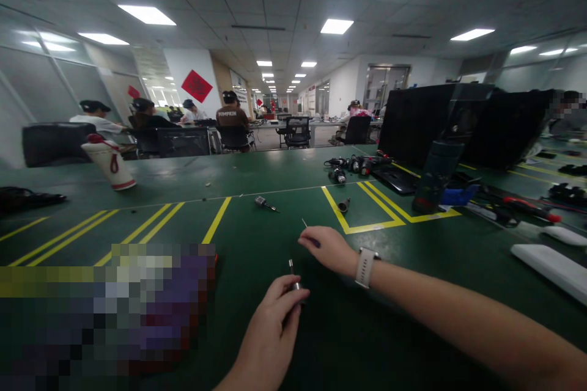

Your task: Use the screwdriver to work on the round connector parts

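My left hand [275, 317] is closed around a small silvery metal part with a shaft [291, 269], its shaft sticking up past the fingertips. Ahead and to its right, my right hand [328, 247] pinches a thin tool that looks like a screwdriver [305, 223]. The slim metal shaft points up and left, while most of the handle is hidden in the fingers. Tool and metal part are apart. Farther off on the green table [257, 238] lies a dark motor-like part with a shaft [263, 202]. A small dark cup-shaped piece [343, 204] rests inside a yellow taped outline.
Several metal parts [339, 176] are gathered at the back right, near a dark bottle [438, 177] and large black boxes [424, 128]. A red-handled tool [532, 209] and a white bar [550, 263] lie at right. At left a white cup [111, 165] leans. People sit beyond.
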The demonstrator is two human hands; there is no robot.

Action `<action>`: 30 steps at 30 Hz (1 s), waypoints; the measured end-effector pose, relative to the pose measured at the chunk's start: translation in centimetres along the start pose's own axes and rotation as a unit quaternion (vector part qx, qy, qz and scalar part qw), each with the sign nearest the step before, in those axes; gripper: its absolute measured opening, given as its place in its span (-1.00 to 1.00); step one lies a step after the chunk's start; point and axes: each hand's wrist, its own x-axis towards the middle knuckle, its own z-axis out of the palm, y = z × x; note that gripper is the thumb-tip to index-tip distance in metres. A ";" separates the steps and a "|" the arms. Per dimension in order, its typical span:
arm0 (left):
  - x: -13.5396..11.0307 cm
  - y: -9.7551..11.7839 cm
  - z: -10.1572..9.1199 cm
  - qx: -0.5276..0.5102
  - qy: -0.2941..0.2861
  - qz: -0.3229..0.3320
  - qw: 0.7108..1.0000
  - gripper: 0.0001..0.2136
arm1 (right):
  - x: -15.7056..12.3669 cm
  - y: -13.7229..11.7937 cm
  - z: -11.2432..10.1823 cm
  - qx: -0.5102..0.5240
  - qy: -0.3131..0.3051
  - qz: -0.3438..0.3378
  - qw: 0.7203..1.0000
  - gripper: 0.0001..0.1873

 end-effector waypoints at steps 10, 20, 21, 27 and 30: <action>-0.2 -1.9 1.1 0.067 0.062 0.054 0.994 -0.73 | 13.8 -1.1 4.5 -0.117 -0.013 0.079 0.990 -0.69; 0.0 -3.5 1.2 0.140 0.049 0.146 0.978 -0.70 | 16.0 -1.9 6.2 -0.180 -0.116 0.105 0.971 -0.69; -0.1 -3.4 1.2 0.145 0.050 0.142 0.978 -0.70 | 15.3 -1.7 6.1 -0.182 -0.122 0.096 0.971 -0.69; 0.0 -3.0 0.9 0.165 0.046 0.114 0.979 -0.70 | 7.8 1.1 4.2 -0.202 -0.098 0.008 0.975 -0.69; 0.1 -2.8 0.5 0.167 0.017 0.111 0.979 -0.70 | 3.1 3.3 2.2 -0.212 -0.074 -0.025 0.974 -0.72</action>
